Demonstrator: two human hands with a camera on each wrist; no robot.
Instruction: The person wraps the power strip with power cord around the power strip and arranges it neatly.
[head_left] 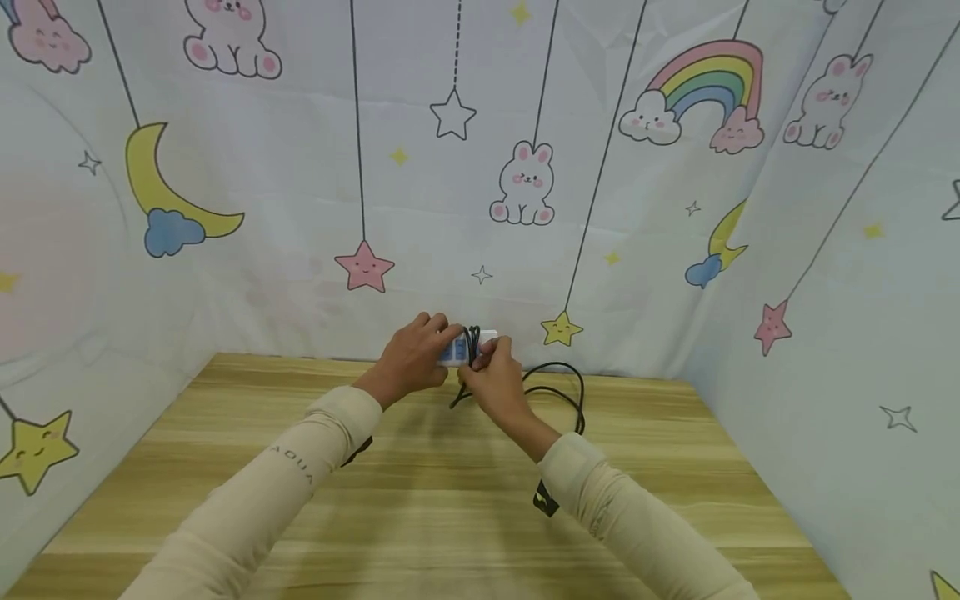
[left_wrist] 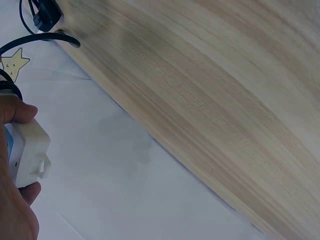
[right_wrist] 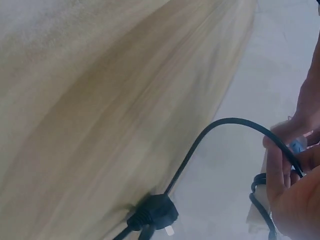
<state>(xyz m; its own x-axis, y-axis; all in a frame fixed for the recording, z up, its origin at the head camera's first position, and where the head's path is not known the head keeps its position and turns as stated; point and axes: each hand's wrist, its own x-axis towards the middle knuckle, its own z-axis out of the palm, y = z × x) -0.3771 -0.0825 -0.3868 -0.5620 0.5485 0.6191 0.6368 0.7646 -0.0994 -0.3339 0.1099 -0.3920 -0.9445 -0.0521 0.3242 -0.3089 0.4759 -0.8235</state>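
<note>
L hand (head_left: 412,357): gripping power strip (head_left: 461,348)
R hand (head_left: 497,379): pinching cord (head_left: 472,340)
Wrap: prob winding cord round strip rn
Next turn: needing cord taut imo

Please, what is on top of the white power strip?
Loops of black cord cross the power strip, with blue parts showing beside them. What lies beneath the cord and hands cannot be seen.

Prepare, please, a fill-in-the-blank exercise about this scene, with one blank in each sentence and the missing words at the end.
1. The person's left grip holds a power strip whose casing is ____ in colour.
2. The cord wound around it is ____ in colour.
3. The tabletop shows a ____-grain pattern.
4. The cloud touching the left crescent moon is ____.

Missing words: white; black; wood; blue.
</note>
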